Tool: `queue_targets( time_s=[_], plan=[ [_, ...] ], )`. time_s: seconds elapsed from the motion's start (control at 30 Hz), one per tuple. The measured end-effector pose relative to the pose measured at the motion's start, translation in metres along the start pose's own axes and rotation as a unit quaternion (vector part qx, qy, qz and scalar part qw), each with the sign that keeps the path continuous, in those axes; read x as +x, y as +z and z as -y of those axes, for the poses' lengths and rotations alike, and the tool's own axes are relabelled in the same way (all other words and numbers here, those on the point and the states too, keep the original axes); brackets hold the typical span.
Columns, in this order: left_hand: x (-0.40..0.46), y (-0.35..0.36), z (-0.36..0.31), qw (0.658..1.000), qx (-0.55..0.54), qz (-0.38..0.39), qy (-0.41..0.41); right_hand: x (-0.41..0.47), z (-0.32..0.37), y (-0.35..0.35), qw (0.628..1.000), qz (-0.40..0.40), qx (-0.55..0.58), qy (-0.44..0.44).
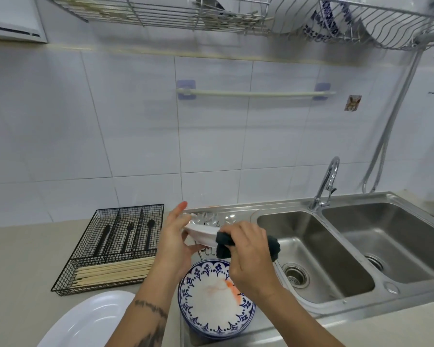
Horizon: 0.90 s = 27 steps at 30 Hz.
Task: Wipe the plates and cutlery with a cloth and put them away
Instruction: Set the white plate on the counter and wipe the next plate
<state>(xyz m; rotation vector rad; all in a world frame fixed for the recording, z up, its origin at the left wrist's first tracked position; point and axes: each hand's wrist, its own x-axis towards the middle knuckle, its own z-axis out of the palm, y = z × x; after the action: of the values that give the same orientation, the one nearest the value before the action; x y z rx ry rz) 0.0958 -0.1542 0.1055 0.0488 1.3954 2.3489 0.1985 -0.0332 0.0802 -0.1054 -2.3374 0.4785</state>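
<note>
The left hand (pixel 172 237) holds a white plate (pixel 201 232) tilted above the worktop (pixel 23 266), its grip closed on the rim. The right hand (pixel 248 256) grips a dark cloth (pixel 226 246) against the plate's edge.

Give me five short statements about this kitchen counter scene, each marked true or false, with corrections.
1. The left hand holds a small white dish. True.
2. The right hand grips a yellow sponge. False: it grips a dark teal cloth.
3. The blue-patterned round plate sits in the sink basin. False: it rests on the drainboard.
4. The black wire cutlery tray holds pale wooden chopsticks. True.
5. The chrome tap is running. False: no water shows.
</note>
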Motion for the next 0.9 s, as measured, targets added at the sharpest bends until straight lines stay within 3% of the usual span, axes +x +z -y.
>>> queue_targets(
  time_s=[0.13, 0.27, 0.4, 0.57, 0.73, 0.9],
  plan=[
    [0.003, 0.001, -0.01, 0.993, 0.039, -0.11, 0.026, -0.019, -0.011, 0.001, 0.985, 0.15, 0.087, 0.003],
    [-0.004, -0.004, -0.004, 0.991, 0.059, -0.111, 0.05, -0.013, -0.023, -0.004, 0.974, 0.07, 0.176, 0.121],
    [-0.005, 0.003, 0.014, 0.989, 0.099, -0.079, 0.075, 0.01, -0.016, -0.003, 0.98, 0.033, 0.161, 0.108],
    [-0.004, 0.019, 0.022, 0.994, 0.041, -0.066, 0.078, 0.005, -0.02, 0.003, 0.975, 0.209, -0.039, 0.07],
    [0.001, 0.034, 0.028, 0.994, -0.023, -0.085, 0.063, -0.012, -0.046, -0.007, 0.945, 0.325, -0.038, 0.028],
    [0.007, 0.059, 0.052, 0.996, -0.035, -0.073, 0.041, 0.001, -0.07, -0.009, 0.93, 0.366, 0.026, 0.009]
  ],
)
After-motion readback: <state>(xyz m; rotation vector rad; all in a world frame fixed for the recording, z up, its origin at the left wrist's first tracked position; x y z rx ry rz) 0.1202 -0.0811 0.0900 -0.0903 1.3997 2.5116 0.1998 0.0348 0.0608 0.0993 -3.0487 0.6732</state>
